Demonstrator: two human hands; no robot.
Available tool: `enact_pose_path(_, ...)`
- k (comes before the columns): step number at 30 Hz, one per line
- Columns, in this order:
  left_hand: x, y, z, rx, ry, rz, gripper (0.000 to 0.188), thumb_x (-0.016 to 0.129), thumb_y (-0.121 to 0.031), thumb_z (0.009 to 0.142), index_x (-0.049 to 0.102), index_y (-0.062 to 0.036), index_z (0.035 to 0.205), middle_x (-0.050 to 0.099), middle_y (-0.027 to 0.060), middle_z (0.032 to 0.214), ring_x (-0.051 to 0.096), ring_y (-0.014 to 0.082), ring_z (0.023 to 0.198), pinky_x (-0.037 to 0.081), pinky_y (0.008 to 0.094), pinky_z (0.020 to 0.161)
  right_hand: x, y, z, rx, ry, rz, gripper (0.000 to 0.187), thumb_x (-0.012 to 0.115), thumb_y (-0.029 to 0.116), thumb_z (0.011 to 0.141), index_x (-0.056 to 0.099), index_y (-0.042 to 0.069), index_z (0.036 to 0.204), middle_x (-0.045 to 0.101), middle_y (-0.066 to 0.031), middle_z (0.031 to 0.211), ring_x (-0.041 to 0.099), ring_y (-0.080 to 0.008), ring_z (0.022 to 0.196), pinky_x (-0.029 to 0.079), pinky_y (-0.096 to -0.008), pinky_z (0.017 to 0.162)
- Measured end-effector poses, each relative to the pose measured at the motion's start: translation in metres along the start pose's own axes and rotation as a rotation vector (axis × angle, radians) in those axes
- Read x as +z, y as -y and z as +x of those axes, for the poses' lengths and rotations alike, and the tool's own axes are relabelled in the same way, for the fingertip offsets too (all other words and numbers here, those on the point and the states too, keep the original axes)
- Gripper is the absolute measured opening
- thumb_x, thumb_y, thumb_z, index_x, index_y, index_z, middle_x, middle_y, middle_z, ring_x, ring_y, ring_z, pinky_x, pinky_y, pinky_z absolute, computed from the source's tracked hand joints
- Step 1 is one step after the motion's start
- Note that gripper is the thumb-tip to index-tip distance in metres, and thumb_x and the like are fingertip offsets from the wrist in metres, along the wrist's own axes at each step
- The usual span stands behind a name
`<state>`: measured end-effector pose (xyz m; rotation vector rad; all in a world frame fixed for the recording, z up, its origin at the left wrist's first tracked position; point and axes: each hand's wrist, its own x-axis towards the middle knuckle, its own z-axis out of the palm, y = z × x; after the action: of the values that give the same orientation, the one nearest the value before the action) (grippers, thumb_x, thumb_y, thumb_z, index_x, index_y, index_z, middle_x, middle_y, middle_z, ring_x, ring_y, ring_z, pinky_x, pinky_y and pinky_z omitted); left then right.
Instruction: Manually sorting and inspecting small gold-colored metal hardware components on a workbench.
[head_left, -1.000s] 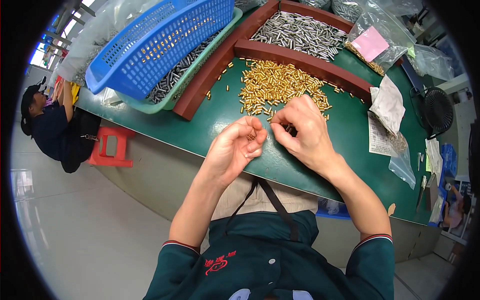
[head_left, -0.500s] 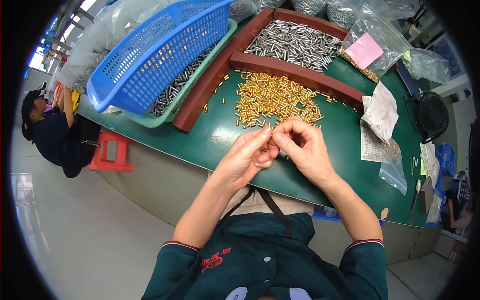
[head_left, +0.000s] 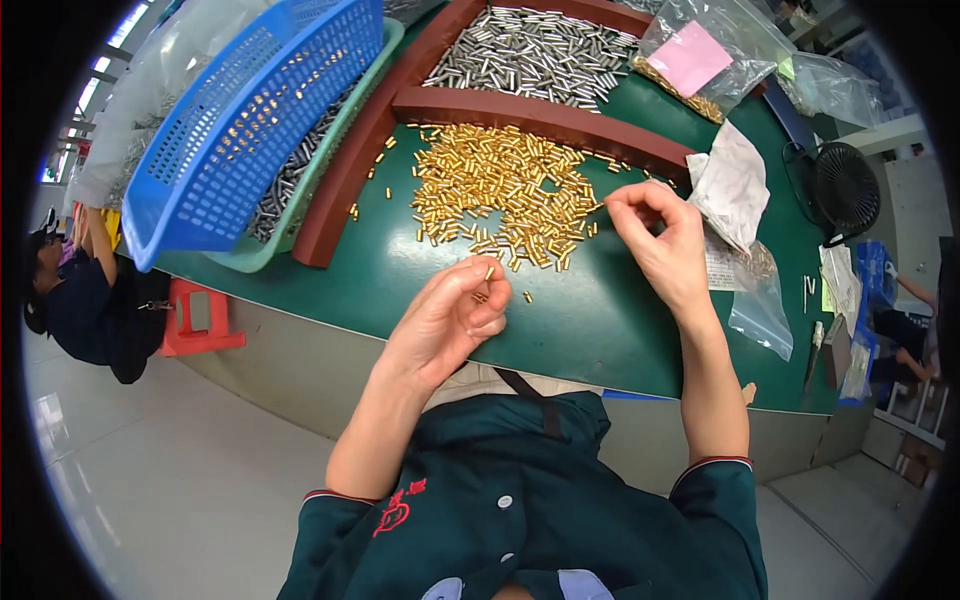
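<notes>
A heap of small gold-coloured metal cylinders [head_left: 500, 185] lies on the green tabletop [head_left: 600, 320] in front of me. My left hand [head_left: 445, 325], near the table's front edge, pinches one gold cylinder [head_left: 490, 272] upright between thumb and forefinger. More gold pieces show inside its curled fingers. Just beside it, a loose gold cylinder [head_left: 528, 297] rests on the table. My right hand [head_left: 662, 240] is raised at the heap's right side, thumb and forefinger pressed together. Something tiny may be at those fingertips, too small to name.
Dark red bars [head_left: 540, 122] fence the heap from silver pins [head_left: 535, 55] behind. A blue basket [head_left: 250, 130] tilts in a green basket [head_left: 325, 160] at left. On the right are a cloth [head_left: 735, 185], a plastic bag [head_left: 765, 315] and a fan [head_left: 845, 190]. A person [head_left: 90, 290] works far left.
My hands, earlier together at the fingertips, have parted. The right has moved off to the right beside the heap; the left keeps its pinch. The whole view has shifted as well.
</notes>
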<state>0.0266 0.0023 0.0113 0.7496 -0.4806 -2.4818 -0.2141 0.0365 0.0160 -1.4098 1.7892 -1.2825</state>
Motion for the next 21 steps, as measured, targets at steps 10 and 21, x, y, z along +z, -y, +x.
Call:
enact_pose_path(10, 0.0041, 0.0058, 0.0037, -0.004, 0.059, -0.082, 0.017, 0.047, -0.018, 0.092, 0.05, -0.0028, 0.085, 0.049, 0.0076, 0.076, 0.035, 0.0089, 0.061, 0.033, 0.0218, 0.055, -0.0096, -0.0041, -0.0003, -0.129, 0.191, -0.338, 0.01, 0.066, 0.003, 0.07, 0.063, 0.004, 0.08, 0.061, -0.0056, 0.075, 0.055, -0.0235, 0.078, 0.046, -0.0349, 0.071)
enact_pose_path(21, 0.0118, 0.0061, 0.0048, 0.008, -0.036, 0.128, 0.019, 0.048, -0.021, 0.093, 0.048, -0.004, 0.083, 0.044, 0.0051, 0.07, 0.033, 0.0093, 0.059, 0.03, 0.0221, 0.054, -0.005, -0.0042, -0.0003, -0.211, 0.228, -0.361, 0.014, 0.071, 0.008, 0.07, 0.065, 0.004, 0.082, 0.059, -0.0052, 0.076, 0.054, -0.0234, 0.079, 0.045, -0.0353, 0.071)
